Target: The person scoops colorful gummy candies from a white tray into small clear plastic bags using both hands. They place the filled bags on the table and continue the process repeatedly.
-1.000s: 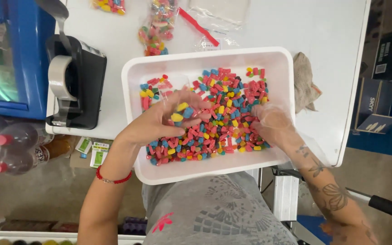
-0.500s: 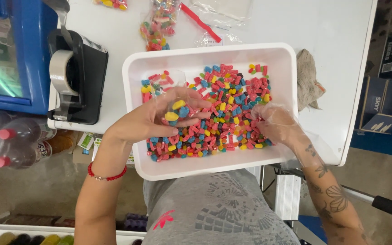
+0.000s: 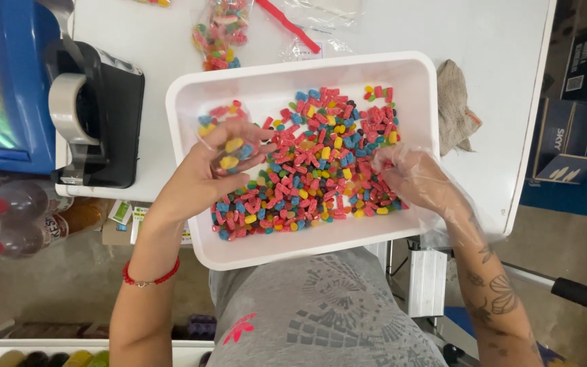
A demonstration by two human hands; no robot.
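Nearest us, the white tray (image 3: 402,75) sat at the near table edge, right above our grey shirt (image 3: 321,319). It was loaded with sugared gummy candies (image 3: 327,170) in red, blue, yellow and green, heaped from the middle to the right side; the far-left corner was mostly bare.

Our left hand (image 3: 202,180), red bracelet (image 3: 149,278) on the wrist, hung over the left part of the tray. Its fingers were curled, grasping a small clear bag (image 3: 222,136) that held a few candies, open side facing the pile.

Our right hand (image 3: 412,180) wore a loose clear plastic glove and sat on the right side of the pile, fingertips bent down into the candies. We couldn't tell whether it had pinched any.

Left of the tray: a black tape dispenser (image 3: 96,112) with a roll of tape, just beside the tray's left wall. Right of the tray: a crumpled beige cloth (image 3: 456,105) touching the rim.

Far side of the white table (image 3: 497,41): 1 filled candy bag (image 3: 215,34), a red strip (image 3: 287,24) and empty clear bags (image 3: 321,10).

Down left, off the table: bottles with red caps (image 3: 8,217).
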